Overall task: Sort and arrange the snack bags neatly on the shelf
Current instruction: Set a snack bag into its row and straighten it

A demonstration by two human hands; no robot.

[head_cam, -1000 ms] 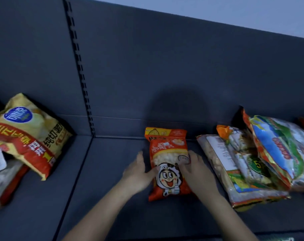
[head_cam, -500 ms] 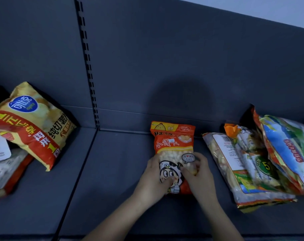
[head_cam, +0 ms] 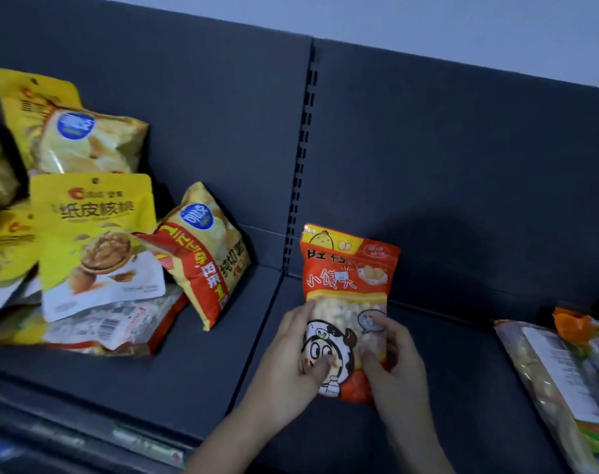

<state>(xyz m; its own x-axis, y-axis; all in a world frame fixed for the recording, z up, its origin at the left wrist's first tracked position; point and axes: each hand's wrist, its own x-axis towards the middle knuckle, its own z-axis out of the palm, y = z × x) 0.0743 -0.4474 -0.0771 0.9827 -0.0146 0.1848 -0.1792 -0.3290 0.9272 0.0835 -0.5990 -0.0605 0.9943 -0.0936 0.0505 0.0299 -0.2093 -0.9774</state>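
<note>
two hands hold one orange snack bag (head_cam: 347, 292) on the dark shelf (head_cam: 195, 367).

head view: the bag stands almost upright against the back panel (head_cam: 462, 172), its long axis is vertical, the top edge points up and the printed front faces the camera. the left hand (head_cam: 288, 367) grips its lower left side with the thumb on the front, the right hand (head_cam: 394, 374) grips the lower right side. a pile of yellow bags (head_cam: 93, 234) lies well apart on the left, and a clear bag (head_cam: 558, 378) lies flat on the right.
</note>
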